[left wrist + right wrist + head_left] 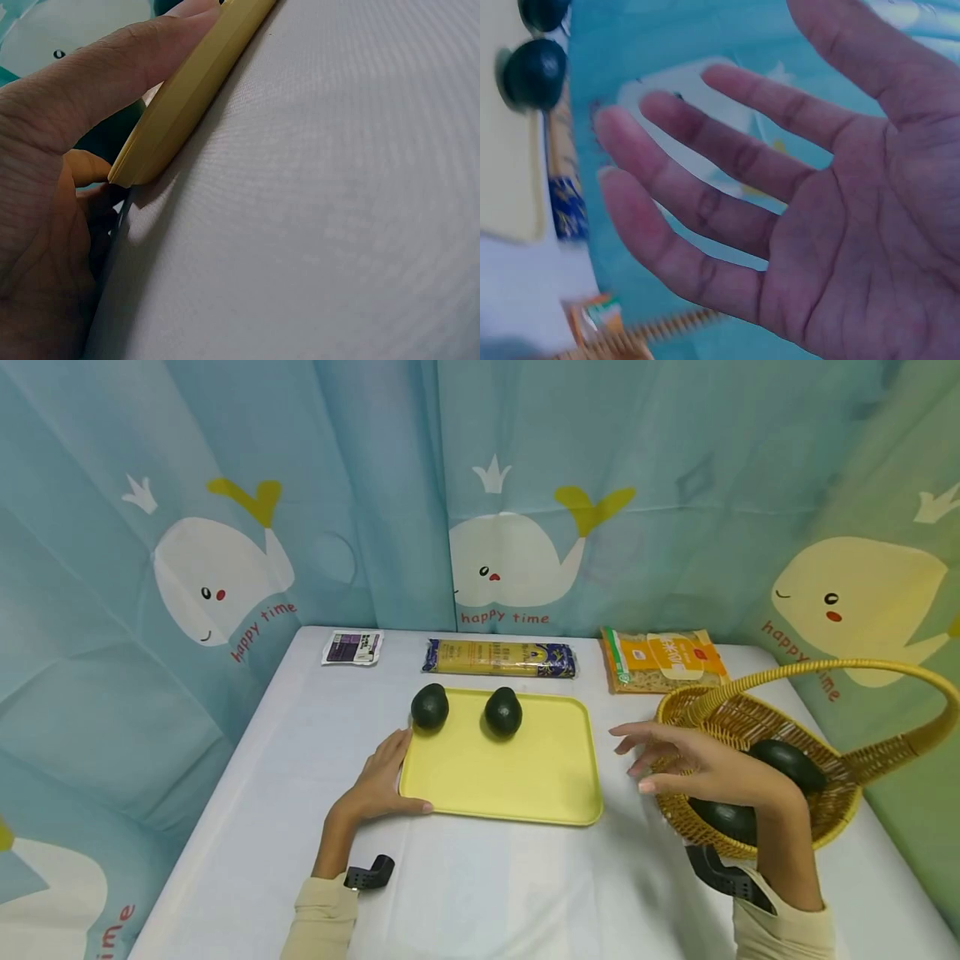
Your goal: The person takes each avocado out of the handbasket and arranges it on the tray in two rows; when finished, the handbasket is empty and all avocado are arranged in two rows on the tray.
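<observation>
In the head view my left hand (381,785) holds the near left corner of a yellow tray (517,785), thumb along the front rim and fingers against the left side. The left wrist view shows that thumb on the tray's rim (187,101). Two dark green avocados stand at the tray's far side, one avocado (430,707) in the left corner and another avocado (503,712) nearer the middle. My right hand (705,764) hovers by the left rim of a wicker basket (840,827), fingers spread and palm bare in the right wrist view. Dark green avocados (787,764) lie inside, partly hidden by my arm.
Along the table's back edge lie a small purple-and-white packet (352,647), a long yellow-and-blue pack (498,658) and an orange bag (663,660). The basket's tall handle (885,667) arches over its opening. A blue curtain (390,485) hangs behind the table.
</observation>
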Demonstrator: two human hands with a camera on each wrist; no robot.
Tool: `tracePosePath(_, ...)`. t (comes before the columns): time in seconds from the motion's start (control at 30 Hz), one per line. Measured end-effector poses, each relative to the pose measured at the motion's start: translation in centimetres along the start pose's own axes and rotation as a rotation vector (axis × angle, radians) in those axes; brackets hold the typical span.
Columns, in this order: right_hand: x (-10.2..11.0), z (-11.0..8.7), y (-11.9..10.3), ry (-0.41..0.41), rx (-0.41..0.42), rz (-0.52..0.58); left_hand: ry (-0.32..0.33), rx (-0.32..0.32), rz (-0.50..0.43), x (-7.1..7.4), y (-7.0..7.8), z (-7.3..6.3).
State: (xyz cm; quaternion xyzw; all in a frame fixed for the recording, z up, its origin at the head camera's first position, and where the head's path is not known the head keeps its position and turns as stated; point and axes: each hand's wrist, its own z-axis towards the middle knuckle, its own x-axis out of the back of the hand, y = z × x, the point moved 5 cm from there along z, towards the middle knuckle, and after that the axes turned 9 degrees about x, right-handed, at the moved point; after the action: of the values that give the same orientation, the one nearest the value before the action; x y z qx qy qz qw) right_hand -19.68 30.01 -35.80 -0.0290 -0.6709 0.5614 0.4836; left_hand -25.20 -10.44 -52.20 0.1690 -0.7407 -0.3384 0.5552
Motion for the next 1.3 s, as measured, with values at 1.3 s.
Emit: tracePosePath(1.3,9.8,-13.6,11.8,0.573,-0.375,-0.223,-0.020,0.015,0.004,0.1,0.2,-0.1)
